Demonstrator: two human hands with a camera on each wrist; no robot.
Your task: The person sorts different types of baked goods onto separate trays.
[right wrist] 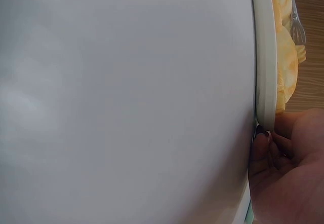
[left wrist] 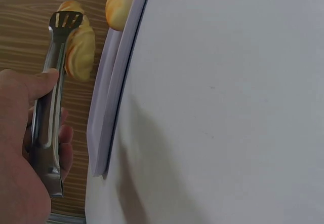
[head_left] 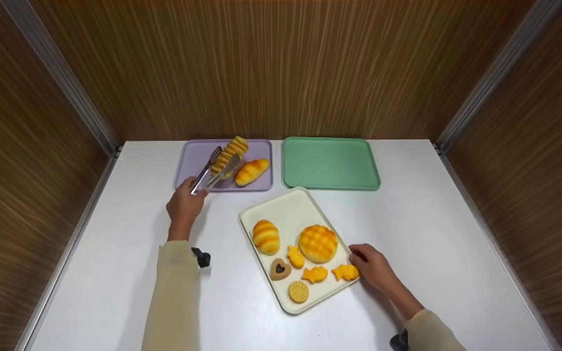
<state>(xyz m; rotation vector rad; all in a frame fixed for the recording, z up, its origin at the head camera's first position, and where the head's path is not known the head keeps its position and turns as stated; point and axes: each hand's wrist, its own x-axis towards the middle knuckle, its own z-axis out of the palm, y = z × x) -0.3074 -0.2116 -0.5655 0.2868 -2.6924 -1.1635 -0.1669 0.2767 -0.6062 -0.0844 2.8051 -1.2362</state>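
Observation:
My left hand (head_left: 185, 204) grips metal tongs (left wrist: 53, 97) over the purple tray (head_left: 190, 161). Between the tong tips is a long ridged bread roll (head_left: 234, 148), which looks raised off the tray in the left wrist view. Beside it on that tray lies a smooth golden bread roll (head_left: 251, 172). At the lower right corner of a slanted cream tray (head_left: 293, 204), my right hand (head_left: 371, 263) pinches the rim; the right wrist view shows fingertips at its underside. This tray carries a striped roll (head_left: 266, 237) and a round crosshatched bun (head_left: 318, 243).
Also on the cream tray are three fish-shaped crackers (head_left: 314, 274), a heart cookie (head_left: 279, 269) and a round biscuit (head_left: 298, 292). A green tray (head_left: 331, 163) sits at the back right. Wood-grain panels (head_left: 281, 68) enclose the white table (head_left: 232, 302) at the back and sides.

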